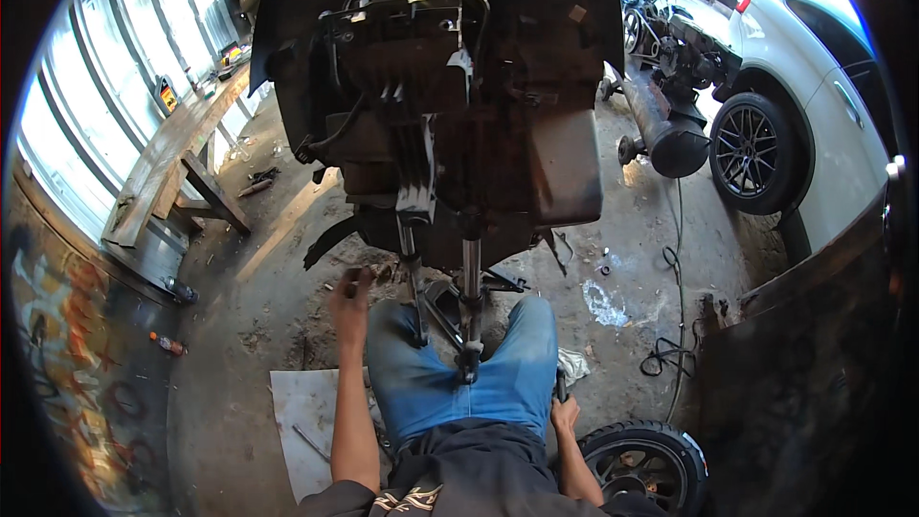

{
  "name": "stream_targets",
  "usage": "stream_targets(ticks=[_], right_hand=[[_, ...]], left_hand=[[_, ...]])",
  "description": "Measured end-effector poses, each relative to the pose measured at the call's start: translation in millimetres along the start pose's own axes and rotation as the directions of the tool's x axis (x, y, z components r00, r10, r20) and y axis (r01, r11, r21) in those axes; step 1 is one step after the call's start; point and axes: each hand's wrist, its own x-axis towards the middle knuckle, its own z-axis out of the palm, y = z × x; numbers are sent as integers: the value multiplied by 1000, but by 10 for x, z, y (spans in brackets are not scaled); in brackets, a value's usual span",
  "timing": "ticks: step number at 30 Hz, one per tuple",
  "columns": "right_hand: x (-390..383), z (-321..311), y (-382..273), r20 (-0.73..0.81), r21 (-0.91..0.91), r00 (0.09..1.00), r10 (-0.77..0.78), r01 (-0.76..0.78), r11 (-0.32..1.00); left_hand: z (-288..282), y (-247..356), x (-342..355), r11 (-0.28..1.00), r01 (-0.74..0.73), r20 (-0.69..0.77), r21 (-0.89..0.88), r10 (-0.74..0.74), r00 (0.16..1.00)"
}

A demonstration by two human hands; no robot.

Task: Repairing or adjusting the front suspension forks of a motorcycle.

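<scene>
Two hands are at work here, one on each side of my knees. Nearest me, my right hand (565, 414) rests low beside my right thigh, its grip wrapped round a short dark tool handle (560, 387) that stands upright; just past it lies a loose wheel (643, 467) on the floor. My left hand (349, 299) is stretched forward along the outside of my left knee, fingers curled about a small dark part (356, 280) at the floor; I cannot tell what the part is, nor how firmly it is held. Straight ahead, between my legs, two fork legs (469, 306) run away from me and up into the underside of a tipped scooter (440, 105), so their long axis points from my lap toward the machine. The left hand is the nearer one to the forks, just left of their lower end. Farther left stands a wooden table (158, 168); far right, a white car (814, 115).
</scene>
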Motion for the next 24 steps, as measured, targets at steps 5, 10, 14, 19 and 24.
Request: stream_targets(ticks=[5,10,14,19,24], right_hand=[[-141,-475,-1372,-492,272,830,-261,432,860],[-996,-245,-2660,83,740,682,-727,446,503],[-855,-156,-2817,97,804,729,-677,343,485],[-626,-150,-2940,59,788,645,-762,439,432],[-226,-47,-3121,165,664,721,-673,424,616]], left_hand=[[370,-889,235,925,144,404,-351,11,914],[448,-857,138,878,295,593,-377,-16,805],[429,-671,22,889,208,507,-408,32,861],[305,-595,-94,881,288,467,-374,-89,880],[235,-112,-449,980,-3,298,-198,63,952]])
